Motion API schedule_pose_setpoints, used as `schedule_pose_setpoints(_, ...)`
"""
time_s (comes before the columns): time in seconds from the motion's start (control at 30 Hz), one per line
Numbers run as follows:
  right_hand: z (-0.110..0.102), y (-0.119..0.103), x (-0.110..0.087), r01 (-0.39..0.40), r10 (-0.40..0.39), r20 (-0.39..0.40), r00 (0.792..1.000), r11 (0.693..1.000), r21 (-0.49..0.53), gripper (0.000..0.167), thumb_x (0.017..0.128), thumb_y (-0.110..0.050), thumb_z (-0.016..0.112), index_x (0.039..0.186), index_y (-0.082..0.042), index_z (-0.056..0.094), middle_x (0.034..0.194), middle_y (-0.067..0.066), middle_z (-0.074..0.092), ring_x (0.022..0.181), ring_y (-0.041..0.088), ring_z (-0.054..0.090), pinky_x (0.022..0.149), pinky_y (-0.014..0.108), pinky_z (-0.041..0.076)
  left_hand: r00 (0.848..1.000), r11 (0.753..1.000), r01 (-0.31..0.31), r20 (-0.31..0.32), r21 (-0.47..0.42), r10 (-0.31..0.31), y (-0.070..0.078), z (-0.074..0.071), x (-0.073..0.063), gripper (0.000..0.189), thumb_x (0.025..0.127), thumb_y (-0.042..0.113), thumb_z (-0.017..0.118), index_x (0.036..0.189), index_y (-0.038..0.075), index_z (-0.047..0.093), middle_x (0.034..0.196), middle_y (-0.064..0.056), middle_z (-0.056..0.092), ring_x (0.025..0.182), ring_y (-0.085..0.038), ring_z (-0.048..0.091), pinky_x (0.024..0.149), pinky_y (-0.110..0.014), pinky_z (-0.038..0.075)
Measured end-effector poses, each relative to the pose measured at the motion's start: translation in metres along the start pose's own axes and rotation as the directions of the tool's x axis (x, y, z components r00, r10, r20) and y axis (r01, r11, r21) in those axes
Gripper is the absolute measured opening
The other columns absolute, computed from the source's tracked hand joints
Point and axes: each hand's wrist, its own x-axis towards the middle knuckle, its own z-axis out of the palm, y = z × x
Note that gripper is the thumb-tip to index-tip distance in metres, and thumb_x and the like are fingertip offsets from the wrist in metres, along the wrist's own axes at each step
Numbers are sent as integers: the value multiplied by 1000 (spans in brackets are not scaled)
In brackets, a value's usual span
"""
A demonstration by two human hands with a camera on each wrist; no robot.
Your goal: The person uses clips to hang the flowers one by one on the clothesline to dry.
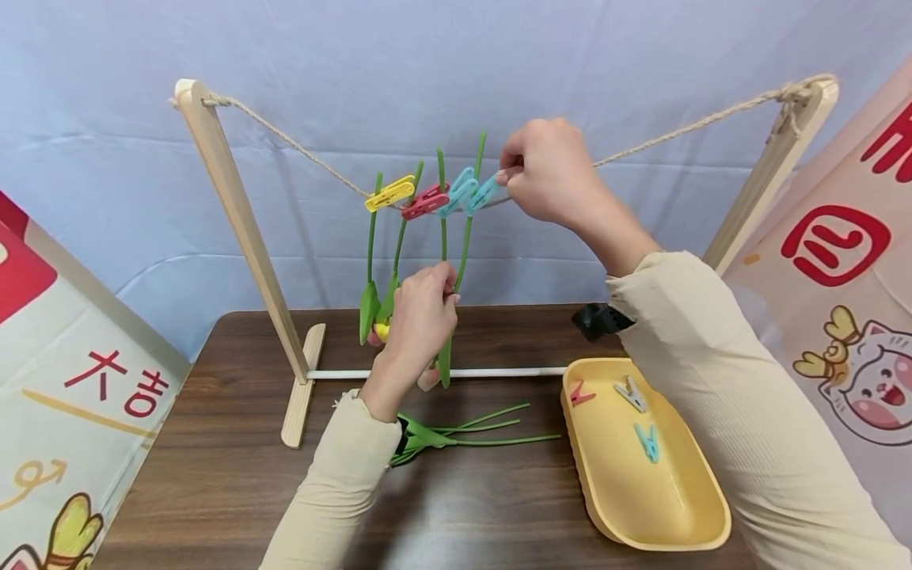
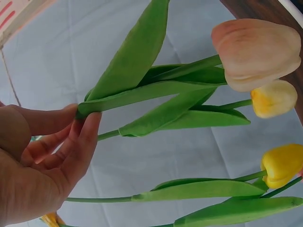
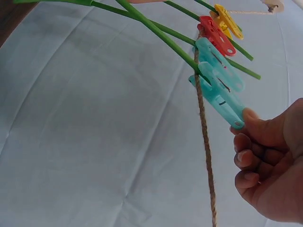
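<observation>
My right hand [image 1: 549,170] pinches the handle end of a light blue clothespin [image 3: 220,97], whose jaws sit on the rope [image 1: 285,138] and a green stem. That stem belongs to a peach tulip [image 2: 258,54] hanging head down. Below, my left hand [image 1: 420,317] pinches this tulip between thumb and fingers at the base of its leaves. Farther left along the rope, a second light blue clothespin [image 1: 459,192], a red clothespin [image 1: 426,203] and a yellow clothespin [image 1: 390,194] clip other stems. Yellow tulip heads [image 2: 282,165] dangle beside the peach one.
Wooden posts, left [image 1: 238,214] and right [image 1: 769,174], carry the rope, with a white rod [image 1: 499,373] low between them. More green stems [image 1: 484,440] lie on the table [image 1: 484,514]. A yellow basket [image 1: 663,507] at right holds red, grey and blue clothespins.
</observation>
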Motion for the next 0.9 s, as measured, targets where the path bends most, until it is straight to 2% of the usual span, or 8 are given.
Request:
schedule_pose_setpoints(0.27,-3,-3,0,-57,52,94,994,997,46,17,86,-5,55,79,3,68,76,14,64,73,27,54,68,36,38,1000,1000,12,0,-1,-12,-1,4,0,9,82,0,66,83,1,57,78,-9,59,74,-25,59,65,-38,47)
schedule_pose_setpoints(0.33,-5,-2,-1,-80,71,103,992,993,86,16,87,-7,56,87,3,69,80,15,64,74,27,53,66,35,38,1000,1000,18,-3,-1,-18,-2,4,0,8,82,2,66,85,1,58,79,-9,60,75,-25,60,66,-38,47)
schedule_pose_setpoints(0.47,-7,1,-6,-101,86,103,991,983,155,26,87,-12,59,106,4,64,89,16,61,78,27,53,69,36,41,1000,1000,29,-10,-10,-29,-4,6,0,9,82,3,66,87,0,59,80,-9,60,76,-24,60,67,-38,47)
schedule_pose_setpoints(0.57,-9,5,-11,-102,86,94,992,978,183,31,86,-15,61,112,3,61,90,16,59,78,26,53,70,37,40,999,999,38,-6,-15,-38,-5,6,1,9,83,4,66,87,1,59,81,-9,60,76,-24,60,68,-38,47)
schedule_pose_setpoints(0.63,-11,9,-14,-105,91,80,993,974,201,28,85,-15,63,107,2,63,89,15,59,76,25,52,69,34,40,999,999,45,-2,-18,-45,-6,6,1,9,83,4,66,88,1,60,82,-9,61,77,-24,60,69,-38,47)
schedule_pose_setpoints(0.77,-14,18,-22,-110,95,74,993,967,232,17,84,-16,65,83,0,62,72,9,58,63,20,51,57,28,36,999,999,49,-2,-14,-49,-8,5,1,10,82,5,67,89,1,60,82,-9,61,77,-23,60,69,-37,47)
schedule_pose_setpoints(0.83,-17,23,-27,-106,83,111,990,969,222,20,84,-17,66,73,-3,58,63,6,57,57,18,49,53,27,34,999,999,46,-7,-12,-46,-8,5,1,10,82,5,67,88,1,60,82,-9,61,76,-23,60,69,-37,47)
schedule_pose_setpoints(0.9,-17,30,-32,-91,55,179,982,976,198,22,84,-18,65,68,-5,56,59,5,56,53,19,49,50,28,34,999,999,38,-14,-10,-39,-10,6,2,10,82,5,67,88,1,60,81,-9,61,76,-23,60,68,-37,47)
